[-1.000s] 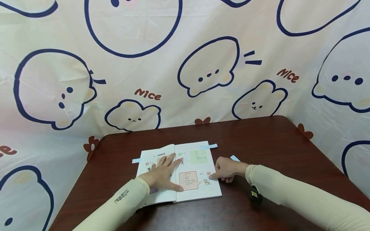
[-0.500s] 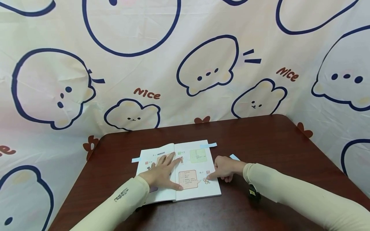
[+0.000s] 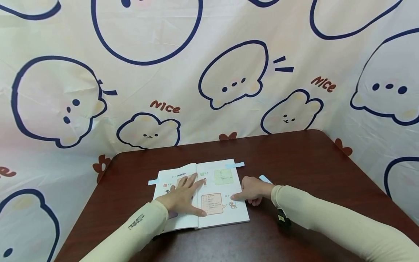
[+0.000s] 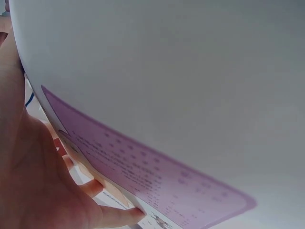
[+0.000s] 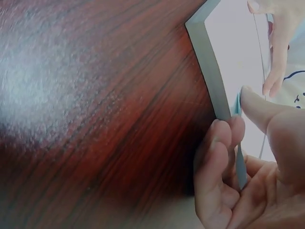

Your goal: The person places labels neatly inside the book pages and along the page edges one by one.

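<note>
An open book (image 3: pixel 223 221) with printed pages lies on the brown table. My left hand (image 3: pixel 181 198) rests with spread fingers across its middle fold, and its thumb reaches onto the right page. In the left wrist view, a raised page (image 4: pixel 167 86) with a purple box fills most of the frame. At the book's right edge my right hand (image 3: pixel 253 189) has its fingers curled, its thumb reaching over the page. The right wrist view shows a light blue strip (image 5: pixel 241 174) between that thumb and the curled fingers, its upper end at the page.
One light blue strip (image 3: pixel 235 165) sticks out at the book's top right, another strip (image 3: pixel 152 182) at its left edge. Behind my right wrist shows a further blue strip end (image 3: pixel 265 179); whether the hand's strip continues there, I cannot tell. A patterned cloth (image 3: pixel 190 83) surrounds the table (image 3: pixel 278 153).
My right hand has moved slightly left, and its thumb reaches farther onto the right page. The left hand has stayed in place on the book.
</note>
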The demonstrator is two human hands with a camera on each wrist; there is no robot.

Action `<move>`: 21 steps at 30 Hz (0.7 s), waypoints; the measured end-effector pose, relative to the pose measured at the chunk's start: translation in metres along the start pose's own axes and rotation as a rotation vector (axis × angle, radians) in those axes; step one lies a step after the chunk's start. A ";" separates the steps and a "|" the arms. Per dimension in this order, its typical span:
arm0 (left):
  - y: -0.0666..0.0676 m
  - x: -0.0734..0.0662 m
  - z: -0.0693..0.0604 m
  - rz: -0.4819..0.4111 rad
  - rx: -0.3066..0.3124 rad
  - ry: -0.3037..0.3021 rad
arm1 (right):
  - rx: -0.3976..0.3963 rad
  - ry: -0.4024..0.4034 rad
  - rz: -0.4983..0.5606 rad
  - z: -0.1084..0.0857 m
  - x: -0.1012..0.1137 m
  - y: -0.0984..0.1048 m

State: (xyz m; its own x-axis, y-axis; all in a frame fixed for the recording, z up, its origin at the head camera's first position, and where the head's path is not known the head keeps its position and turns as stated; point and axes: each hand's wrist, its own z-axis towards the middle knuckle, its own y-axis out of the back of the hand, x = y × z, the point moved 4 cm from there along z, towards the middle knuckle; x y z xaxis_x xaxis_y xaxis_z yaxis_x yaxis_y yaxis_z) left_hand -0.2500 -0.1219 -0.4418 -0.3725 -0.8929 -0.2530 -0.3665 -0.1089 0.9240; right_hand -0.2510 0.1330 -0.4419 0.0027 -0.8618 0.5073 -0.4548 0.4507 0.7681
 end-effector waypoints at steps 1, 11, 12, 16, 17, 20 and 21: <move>0.000 0.000 0.000 0.000 -0.001 0.001 | 0.004 -0.001 0.004 -0.001 0.001 0.000; -0.002 0.000 -0.002 -0.027 0.006 -0.001 | 0.040 -0.027 0.037 -0.004 0.001 0.002; -0.002 0.000 -0.002 -0.028 0.006 -0.001 | 0.039 -0.022 0.039 -0.004 0.001 0.002; -0.001 0.000 -0.002 -0.027 0.003 0.001 | 0.058 0.005 0.052 -0.003 -0.002 0.003; -0.001 0.000 -0.001 -0.028 0.003 0.002 | 0.072 0.016 0.061 -0.003 -0.003 0.003; -0.001 0.001 -0.001 -0.029 0.005 0.006 | 0.124 0.050 0.110 -0.003 -0.006 0.004; -0.002 0.001 -0.001 -0.029 0.006 0.006 | 0.143 0.062 0.130 -0.003 -0.007 0.005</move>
State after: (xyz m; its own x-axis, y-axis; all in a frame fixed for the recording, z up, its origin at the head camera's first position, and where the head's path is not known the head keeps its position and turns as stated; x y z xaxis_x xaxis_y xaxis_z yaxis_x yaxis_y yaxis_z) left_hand -0.2492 -0.1227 -0.4434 -0.3568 -0.8920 -0.2775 -0.3822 -0.1316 0.9146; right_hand -0.2503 0.1416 -0.4404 -0.0110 -0.7805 0.6251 -0.5765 0.5158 0.6338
